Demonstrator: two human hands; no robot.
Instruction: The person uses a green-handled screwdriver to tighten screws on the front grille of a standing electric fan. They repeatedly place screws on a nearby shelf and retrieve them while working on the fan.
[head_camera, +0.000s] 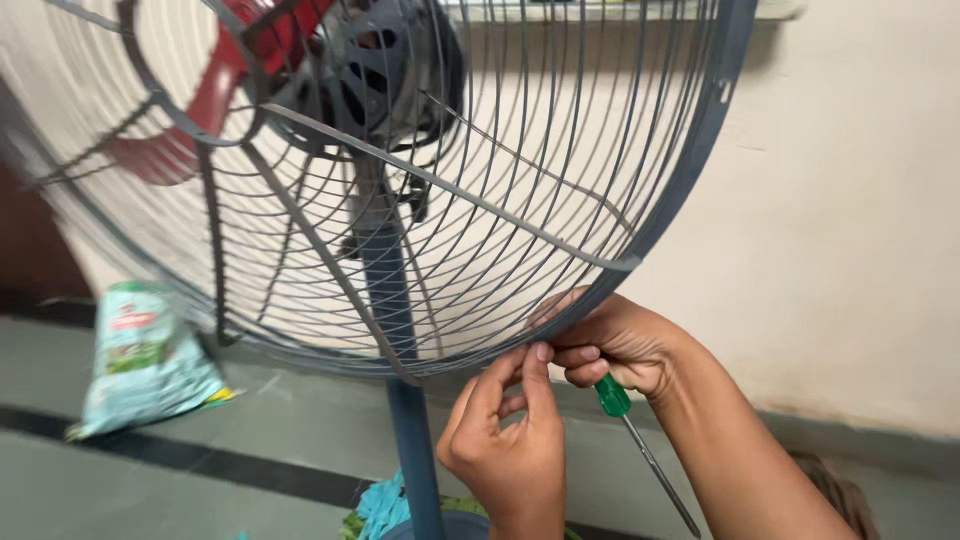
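1. What the left hand fingertips pinch at the fan guard rim is too small to tell.
2. The right hand palm hides the upper handle of the green screwdriver.
3. The guard's top, above the fingers, is cut off.
4. The plastic bag, far from the fingers, is blurred.

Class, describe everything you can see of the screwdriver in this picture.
The screwdriver has a translucent green handle, apparently plastic, and a thin, bare metal shaft. The right hand curls around the upper handle, hiding that end, while its fingers also press against the lower rim of the fan guard. The shaft slants down and to the right, tip free in the air, touching nothing. The left hand is close by but does not touch it.
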